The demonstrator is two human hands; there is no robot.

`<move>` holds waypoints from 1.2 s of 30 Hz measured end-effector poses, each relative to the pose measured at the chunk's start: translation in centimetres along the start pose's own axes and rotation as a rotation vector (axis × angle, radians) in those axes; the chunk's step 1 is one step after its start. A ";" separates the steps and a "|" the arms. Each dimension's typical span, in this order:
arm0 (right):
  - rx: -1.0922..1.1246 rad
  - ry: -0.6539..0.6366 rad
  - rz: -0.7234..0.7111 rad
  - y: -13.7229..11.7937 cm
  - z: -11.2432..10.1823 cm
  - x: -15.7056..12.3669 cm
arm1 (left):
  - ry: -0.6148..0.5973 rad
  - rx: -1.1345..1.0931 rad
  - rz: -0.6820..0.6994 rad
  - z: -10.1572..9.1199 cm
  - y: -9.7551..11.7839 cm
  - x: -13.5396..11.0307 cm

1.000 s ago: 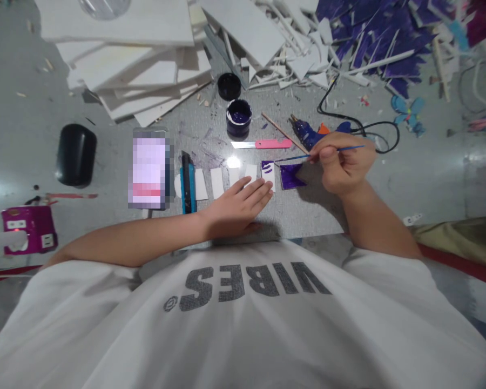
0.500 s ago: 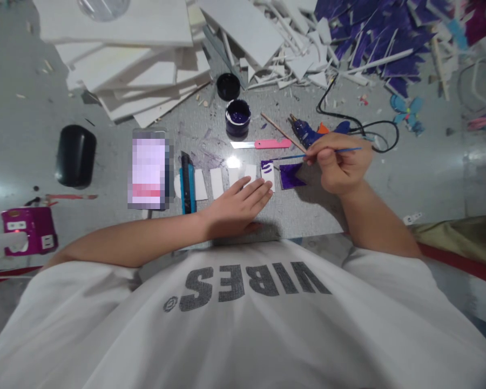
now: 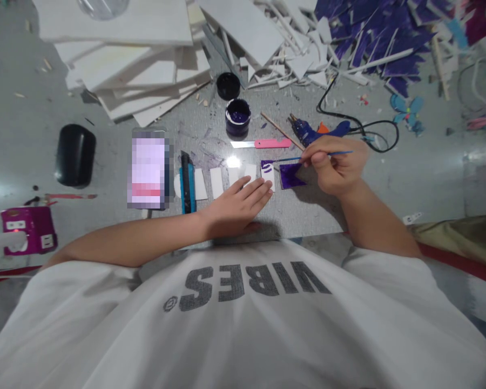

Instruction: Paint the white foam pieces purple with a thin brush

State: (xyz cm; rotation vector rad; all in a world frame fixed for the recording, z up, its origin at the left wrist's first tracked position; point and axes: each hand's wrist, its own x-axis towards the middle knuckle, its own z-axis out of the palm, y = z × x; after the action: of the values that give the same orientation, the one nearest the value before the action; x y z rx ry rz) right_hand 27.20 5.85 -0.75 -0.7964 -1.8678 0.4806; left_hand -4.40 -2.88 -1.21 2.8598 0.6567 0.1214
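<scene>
Pinched in my right hand [image 3: 335, 162] is a thin blue paintbrush [image 3: 288, 159], its tip touching the upper part of a small white piece [image 3: 268, 174]. Purple strokes mark the top of that piece. My left hand [image 3: 243, 202] lies flat with fingers stretched out, the fingertips resting on the piece's lower end. Just right of it sits a purple-painted piece [image 3: 292, 176], partly in my right hand's shadow. Several white pieces [image 3: 217, 183] stand in a row to the left, some partly under my left hand. An open jar of purple paint [image 3: 238, 116] is above them.
A pink craft knife [image 3: 272, 143], a wooden stick [image 3: 281, 129] and a blue glue gun [image 3: 305, 131] lie beyond my hands. A teal cutter [image 3: 187, 185], a phone [image 3: 149, 170] and a black mouse-like object [image 3: 76, 155] are leftward. White boards [image 3: 133, 70] and purple scraps [image 3: 372, 38] fill the back.
My right hand and the paintbrush have shifted slightly left, and the purple at the white piece's top edge looks a little wider. My left hand has stayed in place.
</scene>
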 end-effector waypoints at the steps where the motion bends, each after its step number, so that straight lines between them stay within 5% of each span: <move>1: 0.000 -0.003 -0.010 0.0 0.0 0.0 | 0.003 -0.004 0.000 0.0 0.0 0.0; 7: 0.001 0.066 -0.002 -0.3 0.1 0.2 | 0.015 -0.011 -0.003 0.1 0.0 0.0; 15: 0.045 -0.065 -0.021 -0.5 0.2 0.0 | 0.030 -0.018 -0.008 0.3 0.0 -0.1; 27: 0.056 -0.065 0.176 -0.3 0.3 -0.5 | 0.023 -0.034 -0.010 0.3 0.0 -0.1; 36: 0.053 -0.068 0.181 -0.5 0.3 -0.4 | 0.027 -0.050 -0.016 0.2 0.0 0.0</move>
State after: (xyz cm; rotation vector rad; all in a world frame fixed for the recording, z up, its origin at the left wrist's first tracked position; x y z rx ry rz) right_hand 26.89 5.22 -0.80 -0.9277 -1.8455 0.6751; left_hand -4.35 -2.93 -1.38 2.8093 0.6719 0.1721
